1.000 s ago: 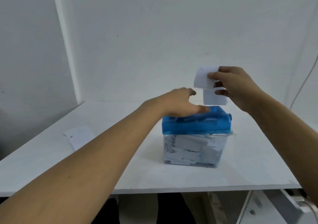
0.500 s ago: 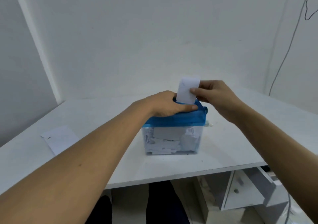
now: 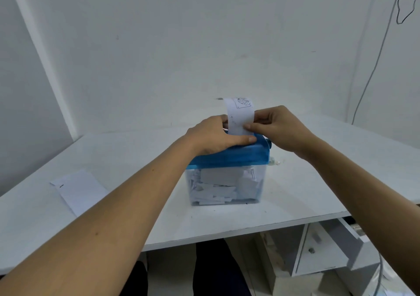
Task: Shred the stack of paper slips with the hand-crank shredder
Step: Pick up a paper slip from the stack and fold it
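Observation:
The hand-crank shredder (image 3: 236,157) has a blue top on a clear bin (image 3: 227,186) packed with white paper pieces. It stands mid-table. My left hand (image 3: 213,136) grips the blue top, thumb along its near side. My right hand (image 3: 277,127) pinches a white paper slip (image 3: 241,118) that stands upright with its lower end at the top of the shredder. The slip has a small printed mark near its upper edge. A stack of paper slips (image 3: 79,189) lies flat on the table at the left. The crank is hidden behind my right hand.
The white table (image 3: 306,193) ends in a front edge close to me. Below it at the right stands a white drawer unit (image 3: 322,250) with a drawer pulled out. A grey cable (image 3: 372,68) hangs down the wall at the right.
My right hand has brought the slip down from above the shredder to its top. My left hand moved from hovering over the lid to gripping it. The view shifted right.

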`<state>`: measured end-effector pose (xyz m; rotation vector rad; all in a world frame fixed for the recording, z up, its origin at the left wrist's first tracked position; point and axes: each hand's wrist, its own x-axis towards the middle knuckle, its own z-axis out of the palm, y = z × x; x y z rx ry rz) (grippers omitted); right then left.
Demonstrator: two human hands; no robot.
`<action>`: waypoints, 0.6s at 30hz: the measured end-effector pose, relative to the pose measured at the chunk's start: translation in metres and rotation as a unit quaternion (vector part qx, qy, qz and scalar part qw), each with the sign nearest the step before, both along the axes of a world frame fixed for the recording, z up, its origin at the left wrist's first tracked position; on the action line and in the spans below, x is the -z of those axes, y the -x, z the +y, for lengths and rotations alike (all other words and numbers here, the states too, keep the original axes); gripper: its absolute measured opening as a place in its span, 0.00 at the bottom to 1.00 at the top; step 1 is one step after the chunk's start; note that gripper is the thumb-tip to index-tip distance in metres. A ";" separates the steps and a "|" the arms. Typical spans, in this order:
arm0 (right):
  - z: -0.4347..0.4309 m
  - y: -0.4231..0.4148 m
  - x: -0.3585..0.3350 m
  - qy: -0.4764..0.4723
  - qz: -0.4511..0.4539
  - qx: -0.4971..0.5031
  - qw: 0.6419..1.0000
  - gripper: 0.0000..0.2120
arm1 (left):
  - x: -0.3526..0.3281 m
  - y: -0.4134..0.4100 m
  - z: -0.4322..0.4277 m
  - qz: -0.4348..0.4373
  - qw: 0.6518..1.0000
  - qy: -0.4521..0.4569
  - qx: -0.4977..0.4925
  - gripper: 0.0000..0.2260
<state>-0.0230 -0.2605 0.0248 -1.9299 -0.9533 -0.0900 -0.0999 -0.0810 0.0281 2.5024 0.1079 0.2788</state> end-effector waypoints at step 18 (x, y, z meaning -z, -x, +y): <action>-0.016 -0.002 0.034 -0.134 0.050 0.119 0.983 0.16 | 0.005 -0.006 0.010 -0.050 0.998 0.026 0.014 0.14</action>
